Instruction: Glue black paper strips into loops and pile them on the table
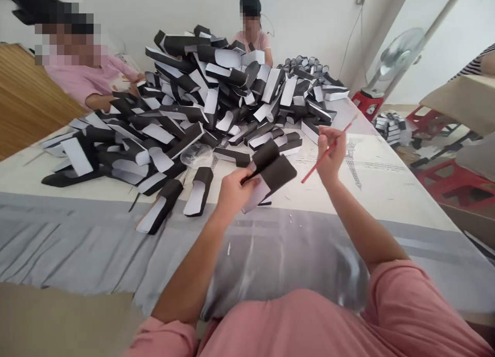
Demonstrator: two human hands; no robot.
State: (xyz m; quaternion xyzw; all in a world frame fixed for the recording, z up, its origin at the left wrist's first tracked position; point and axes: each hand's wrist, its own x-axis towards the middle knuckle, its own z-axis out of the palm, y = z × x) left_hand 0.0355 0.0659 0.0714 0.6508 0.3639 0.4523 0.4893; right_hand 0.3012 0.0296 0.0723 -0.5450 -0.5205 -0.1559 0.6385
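Note:
My left hand (234,194) is closed on a black-and-white folded paper piece (280,174), pinched at its left side above the table's front part. The piece has a dark half and a pale half, with a second dark flap behind. To the right, my right hand (331,153) grips a thin red brush (323,163) that slants up to the right, its pale tip at the upper end. The brush's lower end is apart from the paper piece. A clear plastic bowl (196,155) sits left of my left hand. Two similar paper pieces, one of them upright-lying (198,192), rest nearby.
A large heap of black-and-white paper pieces (232,61) covers the table's far and left parts. A patterned cloth (402,192) and a grey cover (270,254) lie over the table. Two people in pink sit beyond. A fan (402,48) and red stools (452,179) stand right.

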